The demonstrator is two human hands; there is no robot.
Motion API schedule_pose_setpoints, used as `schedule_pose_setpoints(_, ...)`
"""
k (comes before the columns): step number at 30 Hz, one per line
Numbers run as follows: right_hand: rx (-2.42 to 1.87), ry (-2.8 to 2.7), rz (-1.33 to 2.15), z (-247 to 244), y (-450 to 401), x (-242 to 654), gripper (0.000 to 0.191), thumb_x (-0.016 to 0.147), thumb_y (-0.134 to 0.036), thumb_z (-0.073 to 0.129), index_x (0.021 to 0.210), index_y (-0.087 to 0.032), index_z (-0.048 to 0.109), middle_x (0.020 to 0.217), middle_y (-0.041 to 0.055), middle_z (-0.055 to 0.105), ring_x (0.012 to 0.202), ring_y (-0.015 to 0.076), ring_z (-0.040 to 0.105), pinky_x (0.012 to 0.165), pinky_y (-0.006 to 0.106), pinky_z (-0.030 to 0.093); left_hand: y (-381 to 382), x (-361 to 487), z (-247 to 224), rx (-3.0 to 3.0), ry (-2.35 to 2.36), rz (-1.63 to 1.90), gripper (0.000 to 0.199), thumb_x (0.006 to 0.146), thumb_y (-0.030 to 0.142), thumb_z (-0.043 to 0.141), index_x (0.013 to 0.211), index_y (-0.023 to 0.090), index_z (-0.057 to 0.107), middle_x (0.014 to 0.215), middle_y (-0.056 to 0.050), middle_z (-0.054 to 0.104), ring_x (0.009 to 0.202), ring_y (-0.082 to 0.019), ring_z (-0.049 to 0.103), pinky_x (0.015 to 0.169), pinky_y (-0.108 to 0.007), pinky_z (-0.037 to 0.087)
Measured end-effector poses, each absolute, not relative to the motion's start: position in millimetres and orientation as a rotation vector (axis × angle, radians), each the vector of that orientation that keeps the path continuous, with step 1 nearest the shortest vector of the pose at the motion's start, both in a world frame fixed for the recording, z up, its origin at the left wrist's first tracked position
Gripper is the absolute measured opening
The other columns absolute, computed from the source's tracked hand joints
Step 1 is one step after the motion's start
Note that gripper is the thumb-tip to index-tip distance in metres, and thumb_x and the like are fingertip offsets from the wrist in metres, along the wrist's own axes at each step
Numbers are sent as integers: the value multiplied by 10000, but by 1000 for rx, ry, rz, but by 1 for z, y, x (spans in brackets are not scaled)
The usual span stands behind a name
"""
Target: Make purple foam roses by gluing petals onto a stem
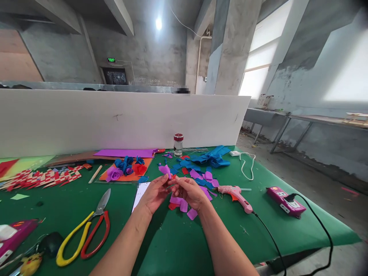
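My left hand (156, 194) and my right hand (191, 192) meet above the middle of the table, fingertips close together. A purple paper petal (165, 170) sticks up from between them. The left thumb and fingers are closed on its lower part, and the right fingers pinch at its base, where the exact hold is partly hidden. Loose purple petals (182, 204) lie under and behind the hands, mixed with blue paper pieces (184, 164) and a few red ones. To the right of my right hand lies a pink glue gun (236, 194), its nozzle towards the petals.
Yellow-and-red-handled scissors (94, 222) lie left. Finished paper roses (115, 174) rest on an orange sheet (145, 168). A lidded glass jar (178, 145) stands before the white partition (138, 119). A purple power strip (286, 202) with a black cable sits right.
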State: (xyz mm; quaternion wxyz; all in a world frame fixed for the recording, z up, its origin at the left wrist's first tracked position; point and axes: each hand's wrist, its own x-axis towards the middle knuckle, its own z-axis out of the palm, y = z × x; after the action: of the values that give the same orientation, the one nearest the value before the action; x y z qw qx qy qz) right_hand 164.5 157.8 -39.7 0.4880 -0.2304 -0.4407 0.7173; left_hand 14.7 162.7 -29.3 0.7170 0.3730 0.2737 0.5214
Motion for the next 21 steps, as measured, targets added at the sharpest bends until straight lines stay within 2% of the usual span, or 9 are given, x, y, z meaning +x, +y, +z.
schedule_pose_setpoints(5, -722, -1174, 1623, -39, 160, 166, 460, 762, -570, 648, 829, -124, 737, 611, 36, 677, 508, 98, 586, 563, 227, 465, 165, 15, -27, 645, 640, 1260, 108, 702, 188, 775, 742, 114, 707, 695, -43, 652, 597, -119, 589, 557, -239, 506)
schedule_pose_setpoints(9, -924, -1149, 1270, -42, 155, 177, 467, 730, -600, 649, 788, -142, 719, 612, 34, 672, 519, 122, 581, 543, 243, 446, 167, 15, -26, 537, 624, 1286, 37, 742, 112, 724, 754, 92, 696, 700, -60, 647, 582, -102, 573, 508, -208, 489)
schedule_pose_setpoints(13, -1180, -1301, 700, -46, 134, 241, 422, 805, -567, 568, 860, -172, 707, 703, 49, 695, 611, 179, 598, 567, 274, 425, 169, 16, -27, 493, 577, 1247, 25, 774, 106, 693, 774, 81, 690, 698, -65, 634, 571, -99, 562, 485, -202, 480)
schedule_pose_setpoints(17, -1724, -1400, 145, -46, 111, 330, 369, 891, -470, 433, 858, -191, 672, 704, 48, 679, 639, 193, 594, 582, 277, 378, 171, 20, -28, 474, 602, 1236, 44, 786, 94, 675, 747, 74, 682, 680, -66, 629, 553, -98, 555, 471, -204, 472)
schedule_pose_setpoints(21, -1987, -1517, 42, -55, 100, 377, 271, 835, -438, 519, 781, -196, 626, 725, 54, 659, 682, 205, 590, 591, 278, 351, 172, 22, -27, 476, 643, 1235, 61, 794, 94, 666, 738, 72, 676, 680, -71, 635, 545, -94, 557, 470, -202, 477)
